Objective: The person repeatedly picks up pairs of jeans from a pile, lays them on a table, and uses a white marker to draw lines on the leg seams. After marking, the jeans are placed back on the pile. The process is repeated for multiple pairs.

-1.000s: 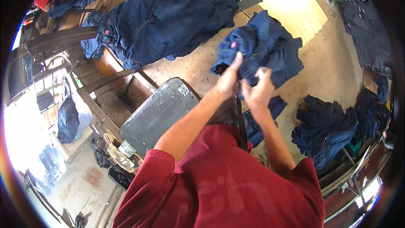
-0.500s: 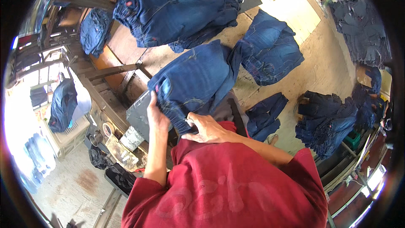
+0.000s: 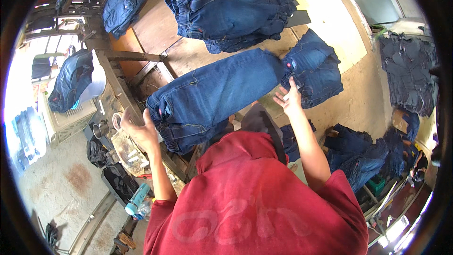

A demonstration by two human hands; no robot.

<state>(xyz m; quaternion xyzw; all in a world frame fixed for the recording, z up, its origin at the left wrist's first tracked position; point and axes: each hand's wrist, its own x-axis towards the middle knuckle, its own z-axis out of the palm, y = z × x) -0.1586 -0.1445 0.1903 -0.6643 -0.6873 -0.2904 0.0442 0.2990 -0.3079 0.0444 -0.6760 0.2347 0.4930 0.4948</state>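
Observation:
A pair of dark blue jeans (image 3: 222, 87) stretches across in front of me, its elasticated waistband at the lower left. Beside that waistband my left hand (image 3: 141, 131) is open, fingers spread, its fingertips close to the denim. My right hand (image 3: 291, 99) is raised at the other end, fingers apart, with its fingertips at the edge of a second heap of jeans (image 3: 323, 82). A small pale patch shows between the right fingers; I cannot make out what it is.
A thick pile of jeans (image 3: 231, 7) lies on the wooden table beyond. More jeans (image 3: 122, 7) sit at the far left, others (image 3: 358, 153) at the right. Black garments (image 3: 408, 71) are stacked farther right. A wooden beam (image 3: 132, 55) and a turquoise bottle (image 3: 138, 198) are at the left.
Both hands have moved apart, the left one outward and the right one far to the right, off the waistband. The jeans now lie stretched out wider. The person at the upper left is out of view.

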